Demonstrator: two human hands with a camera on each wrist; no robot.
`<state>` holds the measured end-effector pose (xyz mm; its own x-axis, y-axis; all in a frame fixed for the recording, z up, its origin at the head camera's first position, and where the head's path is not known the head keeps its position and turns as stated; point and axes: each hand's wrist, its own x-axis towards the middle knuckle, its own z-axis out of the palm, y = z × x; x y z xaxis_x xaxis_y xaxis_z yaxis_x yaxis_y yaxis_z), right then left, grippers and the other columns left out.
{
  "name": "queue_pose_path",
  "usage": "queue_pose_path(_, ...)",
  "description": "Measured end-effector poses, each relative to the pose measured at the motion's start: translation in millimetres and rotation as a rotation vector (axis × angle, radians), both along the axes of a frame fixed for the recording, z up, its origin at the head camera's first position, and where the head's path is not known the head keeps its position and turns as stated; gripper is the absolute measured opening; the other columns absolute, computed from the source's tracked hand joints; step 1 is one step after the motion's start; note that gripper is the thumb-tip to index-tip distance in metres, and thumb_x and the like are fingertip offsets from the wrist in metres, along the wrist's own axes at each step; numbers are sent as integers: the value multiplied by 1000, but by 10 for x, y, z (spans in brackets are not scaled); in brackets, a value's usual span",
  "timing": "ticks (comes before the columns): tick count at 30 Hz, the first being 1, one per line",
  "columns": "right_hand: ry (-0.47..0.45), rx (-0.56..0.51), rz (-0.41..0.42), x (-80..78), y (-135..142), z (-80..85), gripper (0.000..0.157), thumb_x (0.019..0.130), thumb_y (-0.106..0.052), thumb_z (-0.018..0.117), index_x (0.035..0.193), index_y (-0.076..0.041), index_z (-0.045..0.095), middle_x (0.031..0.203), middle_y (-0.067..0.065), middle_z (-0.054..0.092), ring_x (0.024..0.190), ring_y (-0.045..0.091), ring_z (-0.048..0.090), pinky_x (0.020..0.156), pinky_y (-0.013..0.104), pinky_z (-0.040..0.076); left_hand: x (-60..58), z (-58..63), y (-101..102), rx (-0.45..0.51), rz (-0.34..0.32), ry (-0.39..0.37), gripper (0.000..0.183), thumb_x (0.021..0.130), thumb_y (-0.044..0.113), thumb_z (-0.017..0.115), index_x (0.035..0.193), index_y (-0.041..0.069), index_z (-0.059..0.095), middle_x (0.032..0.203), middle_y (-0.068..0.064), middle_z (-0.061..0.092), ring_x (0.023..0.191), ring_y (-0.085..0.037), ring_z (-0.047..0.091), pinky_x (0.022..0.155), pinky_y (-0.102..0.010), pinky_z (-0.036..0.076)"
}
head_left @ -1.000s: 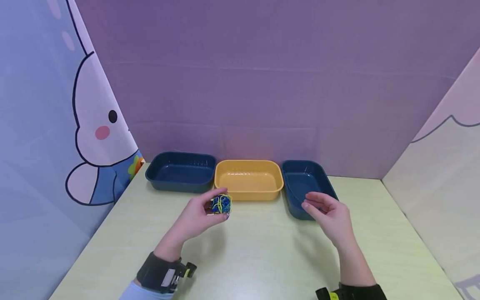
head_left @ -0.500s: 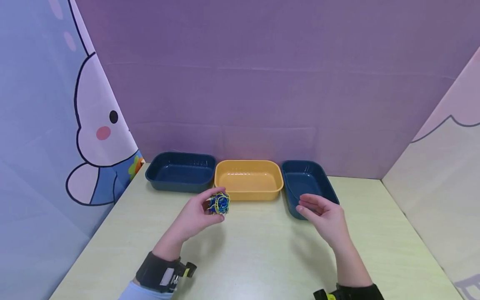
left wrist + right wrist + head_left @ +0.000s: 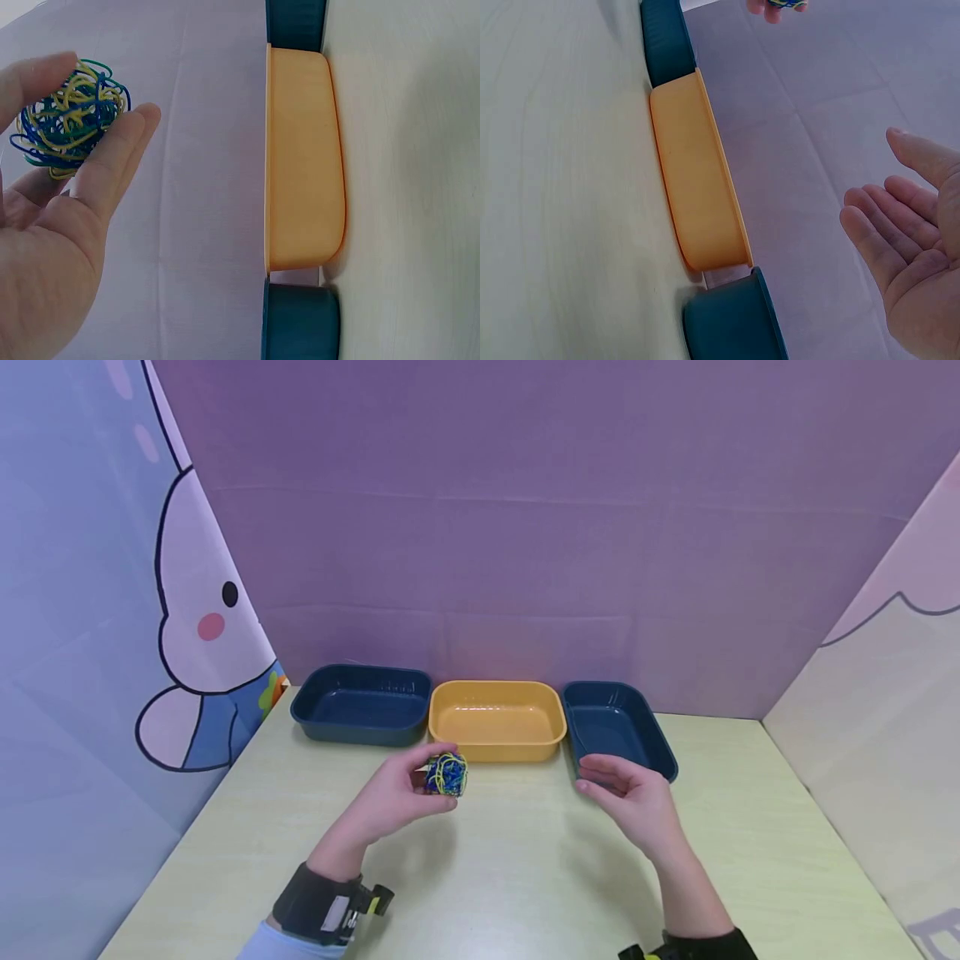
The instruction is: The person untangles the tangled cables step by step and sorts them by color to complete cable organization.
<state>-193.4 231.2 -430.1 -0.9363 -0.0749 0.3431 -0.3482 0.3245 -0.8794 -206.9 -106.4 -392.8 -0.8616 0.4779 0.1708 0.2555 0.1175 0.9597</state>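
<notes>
A loose ball of tangled blue, yellow and green strands (image 3: 447,774) is pinched between the thumb and fingers of my left hand (image 3: 390,797), raised in front of the yellow tray (image 3: 502,752). In the left wrist view the wire-like ball (image 3: 73,120) shows its open, looped weave. My right hand (image 3: 633,797) holds nothing; its fingers are relaxed and slightly bent, with the thumb apart from them. It overlaps the near end of the right-hand dark blue tray (image 3: 611,722) in the head view. In the right wrist view the palm of the right hand (image 3: 922,247) shows bare.
Another dark blue tray (image 3: 363,735) stands to the left of the yellow one, so three trays line the back of the pale table (image 3: 510,877). Behind them rises a purple cloth backdrop (image 3: 525,527). Printed cartoon panels (image 3: 202,610) flank the sides.
My right hand has drifted left and slightly nearer to the body. The left hand, still pinching the strand ball, has shifted only a little.
</notes>
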Motion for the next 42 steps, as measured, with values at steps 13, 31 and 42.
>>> queue_pose_path(13, -27, 41, 58, 66, -234, 79, 30, 84, -22, 75, 111, -12, 68, 104, 6, 69, 92, 15, 64, 77, 26, 55, 37, 2, 99, -20, 32, 1, 65, 72, -2, 80, 132, 1, 53, 110, -18, 63, 90, -22, 65, 75, -31, 56)
queue_pose_path(31, -79, 24, 185, 11, -922, 31, 23, 83, -18, 76, 105, -13, 72, 99, 1, 71, 85, 13, 66, 73, 28, 56, 86, -99, 200, 45, -65, -23, 63, 77, -1, 77, 133, -3, 49, 105, -15, 66, 90, -23, 65, 75, -32, 56)
queue_pose_path(42, -64, 49, 177, 113, -1056, 222, 18, 84, -6, 73, 102, -9, 73, 93, 2, 71, 81, 14, 66, 71, 27, 57, 97, -63, 190, 52, -78, -32, 60, 76, -4, 76, 131, -2, 51, 104, -16, 66, 90, -24, 65, 75, -31, 56)
